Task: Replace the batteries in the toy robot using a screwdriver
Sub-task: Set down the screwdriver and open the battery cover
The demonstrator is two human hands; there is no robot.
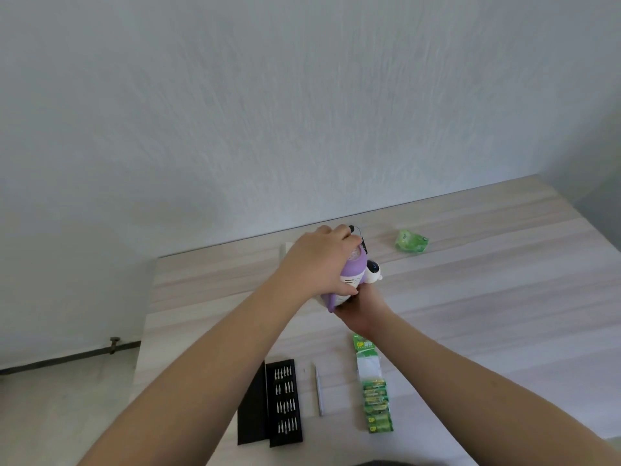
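The toy robot [353, 274], purple and white, is held up over the far middle of the pale wooden table [487, 297], tipped on its side with its white head pointing right; the left hand [319, 264] is clamped over the top of it, fingers curled round the far side and thumb pressed on the near white shell; the right hand [361, 311] grips it from underneath, its fingers mostly hidden by the body. A thin black cord [358, 232] shows at the far end of the toy, by the left fingertips.

Nearer the person, on the table, lies a slim silver screwdriver [318, 390], lengthwise, apart from both hands; just left of it sits an open black bit case [284, 401] with rows of small bits, its lid [252, 408] beside it; to the right of the screwdriver is a green pack of batteries [374, 395], its card partly opened. Farther off, beyond the toy to the right, a crumpled green wrapper [411, 241] lies on the tabletop; behind everything stands a plain white wall [268, 112].
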